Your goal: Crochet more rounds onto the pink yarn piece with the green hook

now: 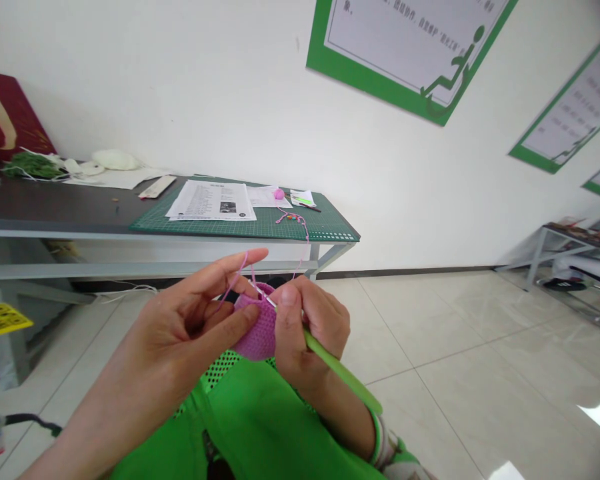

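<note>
A small pink-purple crocheted piece (pixel 257 337) is pinched between the thumb and fingers of my left hand (pixel 190 320). Pink yarn (pixel 234 280) loops round the raised index finger of that hand. My right hand (pixel 310 327) is closed round a crochet hook with a green handle (pixel 343 372). The hook's thin metal tip lies at the top edge of the piece, between both hands. A strand of yarn runs from the work up to the table.
A green cutting mat (pixel 280 229) on the dark table (pixel 80 207) holds printed sheets (pixel 213 200), a small pink ball (pixel 279 194) and a pen. White and green yarn lie at the left. Another table (pixel 570 241) and part of a person are far right.
</note>
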Available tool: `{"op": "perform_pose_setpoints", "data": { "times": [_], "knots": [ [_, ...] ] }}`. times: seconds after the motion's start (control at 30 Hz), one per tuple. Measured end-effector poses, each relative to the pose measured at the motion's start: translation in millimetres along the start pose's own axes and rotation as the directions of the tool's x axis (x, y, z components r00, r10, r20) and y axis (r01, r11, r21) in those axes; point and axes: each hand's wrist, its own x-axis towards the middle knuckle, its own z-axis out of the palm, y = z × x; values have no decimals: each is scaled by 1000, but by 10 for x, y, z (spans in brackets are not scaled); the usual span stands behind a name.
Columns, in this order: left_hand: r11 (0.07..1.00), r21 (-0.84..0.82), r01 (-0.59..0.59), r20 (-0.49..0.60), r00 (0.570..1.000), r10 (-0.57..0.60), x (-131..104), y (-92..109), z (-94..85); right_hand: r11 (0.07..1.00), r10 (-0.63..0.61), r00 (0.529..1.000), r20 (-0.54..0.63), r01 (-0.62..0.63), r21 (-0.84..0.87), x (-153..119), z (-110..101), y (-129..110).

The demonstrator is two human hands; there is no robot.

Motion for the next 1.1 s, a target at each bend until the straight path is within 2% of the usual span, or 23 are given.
{"op": "perform_pose_setpoints", "data": {
  "times": [0.2,0.37,0.5,0.63,0.8,0.9,1.03,1.1],
  "knots": [
    [998,-59,-34,108,993,40,39,-151,-156,998,12,998,67,-16,54,88,-42,-62],
    [992,-117,-46,112,992,59,34,-160,-152,999,-47,999,-12,47,24,55,-19,-69],
    [989,-147,-25,127,991,44,29,-136,-141,998,-39,998,-46,41,36,25,-10,-93],
    [986,-169,-15,122,992,36,19,-146,-154,995,-24,999,-36,27,94,75,-39,-106],
    [987,-161,10,95,995,5,3,-131,-155,985,21,999,35,-27,171,145,-85,-97],
    [988,-151,35,75,997,-24,-9,-98,-135,994,10,1000,24,-13,110,134,-89,-108],
    [990,-143,-16,35,999,21,-22,-69,-103,995,-97,995,-36,96,-20,90,-55,-136],
    [989,-142,-35,13,999,37,-21,-64,-90,994,-106,993,-60,104,-45,74,-31,-147]
  ]
}}
